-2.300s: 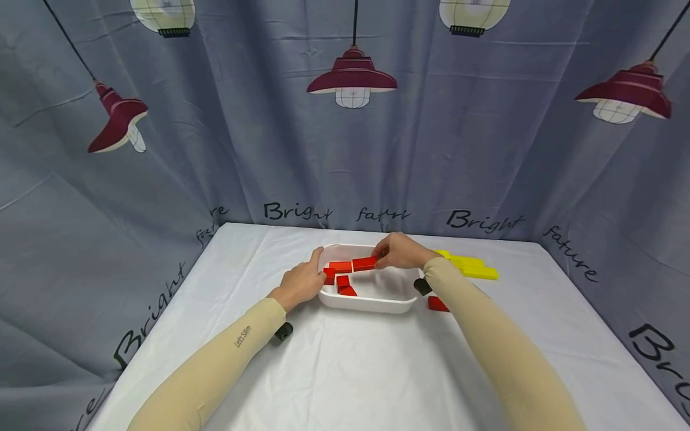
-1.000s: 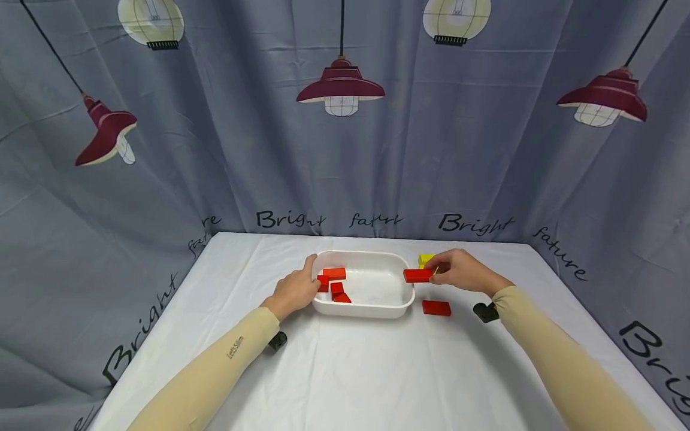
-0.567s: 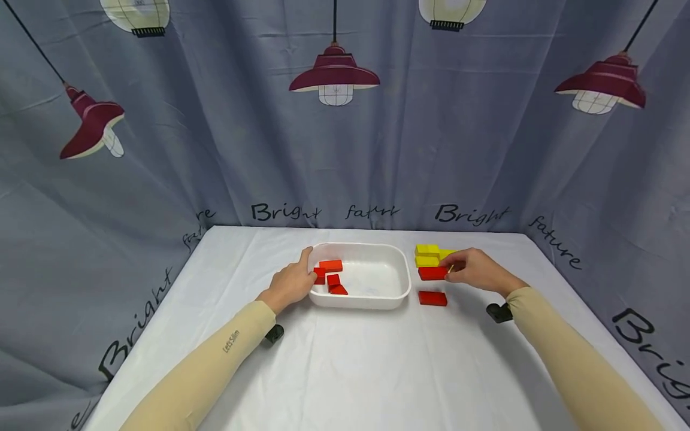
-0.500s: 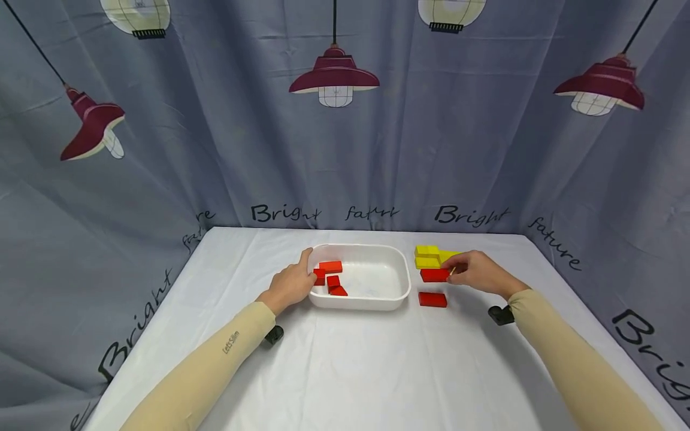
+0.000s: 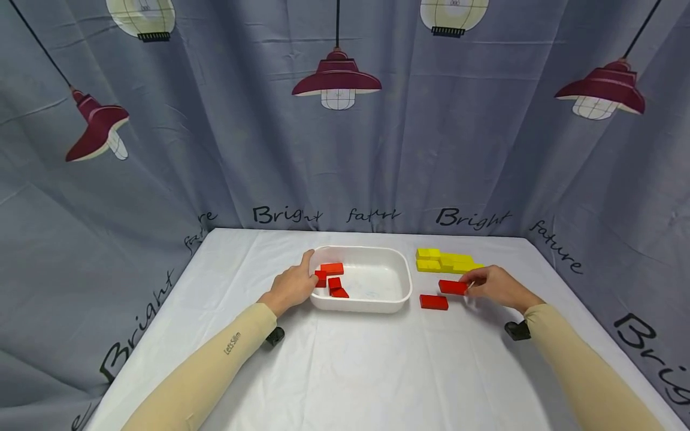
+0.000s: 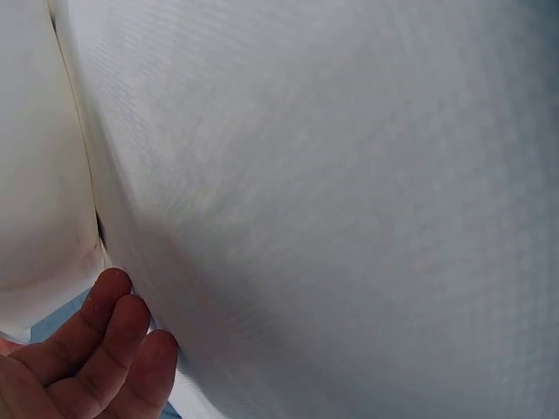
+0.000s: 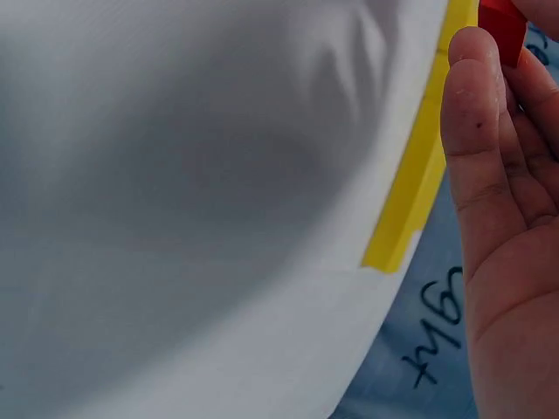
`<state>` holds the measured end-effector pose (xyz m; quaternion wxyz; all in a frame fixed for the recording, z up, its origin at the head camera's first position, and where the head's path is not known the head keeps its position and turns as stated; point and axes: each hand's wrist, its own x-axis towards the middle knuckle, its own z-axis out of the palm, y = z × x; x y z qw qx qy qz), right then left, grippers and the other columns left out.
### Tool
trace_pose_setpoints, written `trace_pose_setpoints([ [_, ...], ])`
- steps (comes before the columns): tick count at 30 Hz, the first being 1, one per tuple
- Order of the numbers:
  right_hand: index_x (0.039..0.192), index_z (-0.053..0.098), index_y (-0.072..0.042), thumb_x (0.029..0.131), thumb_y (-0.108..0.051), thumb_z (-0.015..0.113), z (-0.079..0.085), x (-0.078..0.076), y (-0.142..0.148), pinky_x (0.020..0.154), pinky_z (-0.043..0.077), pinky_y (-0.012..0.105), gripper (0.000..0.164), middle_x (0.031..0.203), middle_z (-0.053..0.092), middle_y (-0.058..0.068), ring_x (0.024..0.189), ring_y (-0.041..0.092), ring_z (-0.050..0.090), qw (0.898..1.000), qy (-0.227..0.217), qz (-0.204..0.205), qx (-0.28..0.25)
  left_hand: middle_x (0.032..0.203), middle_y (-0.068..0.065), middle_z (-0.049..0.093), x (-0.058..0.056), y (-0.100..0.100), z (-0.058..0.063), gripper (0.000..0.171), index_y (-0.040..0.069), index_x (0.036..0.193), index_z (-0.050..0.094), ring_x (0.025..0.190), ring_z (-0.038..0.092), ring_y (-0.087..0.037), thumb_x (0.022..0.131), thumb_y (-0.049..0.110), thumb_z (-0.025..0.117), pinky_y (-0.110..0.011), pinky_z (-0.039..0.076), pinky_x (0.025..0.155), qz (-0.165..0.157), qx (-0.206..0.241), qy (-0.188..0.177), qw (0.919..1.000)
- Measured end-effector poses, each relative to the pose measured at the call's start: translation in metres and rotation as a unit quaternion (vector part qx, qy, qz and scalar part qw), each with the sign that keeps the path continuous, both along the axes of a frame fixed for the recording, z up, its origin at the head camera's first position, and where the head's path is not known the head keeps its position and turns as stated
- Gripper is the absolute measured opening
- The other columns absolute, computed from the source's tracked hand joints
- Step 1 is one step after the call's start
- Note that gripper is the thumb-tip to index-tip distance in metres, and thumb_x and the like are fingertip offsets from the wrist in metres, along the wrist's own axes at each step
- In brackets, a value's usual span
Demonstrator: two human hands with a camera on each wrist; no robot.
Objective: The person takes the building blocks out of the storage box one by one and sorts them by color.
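Note:
At the left end of a white plastic tub [image 5: 372,306], my left hand [image 5: 291,287] grips the rim, thumb inside. The left wrist view shows its bent fingers [image 6: 127,332] against the outer wall. Several red blocks [image 5: 332,269] lie in the tub's left part. To the right of the tub, my right hand [image 5: 496,288] pinches one end of a red block [image 5: 451,287] between thumb and fingers, low over the table. That same red block [image 7: 502,30] shows partly in the right wrist view. Nearer to me lies a second red block [image 5: 433,302].
Several yellow blocks [image 5: 447,261] lie together on the table behind the right hand. A white cloth covers the table [image 5: 356,365]. A grey curtain [image 5: 259,149] with printed lamps and writing hangs along the back and sides.
My right hand has carried the red block out of the tub to the right, then back toward me from beside the yellow blocks. The left hand stays on the tub.

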<state>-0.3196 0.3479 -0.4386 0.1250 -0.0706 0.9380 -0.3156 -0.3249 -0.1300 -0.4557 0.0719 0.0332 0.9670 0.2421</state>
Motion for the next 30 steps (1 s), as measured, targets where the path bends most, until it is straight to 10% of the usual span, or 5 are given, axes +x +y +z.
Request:
trace_pose_setpoints([
  [30,0.119,0.07,-0.005,0.087,-0.018,0.073,-0.025,0.015,0.014,0.071,0.049,0.034,0.035,0.097,0.062,0.008,0.086,0.024,0.053,0.999,-0.012,-0.023,0.021,0.083,-0.007,0.062,0.001,0.0,0.002,0.071,0.024,0.161,0.013,0.069,0.058,-0.023,0.099,0.03,0.046,-0.037,0.043,0.065,0.001,-0.003,-0.002,1.0],
])
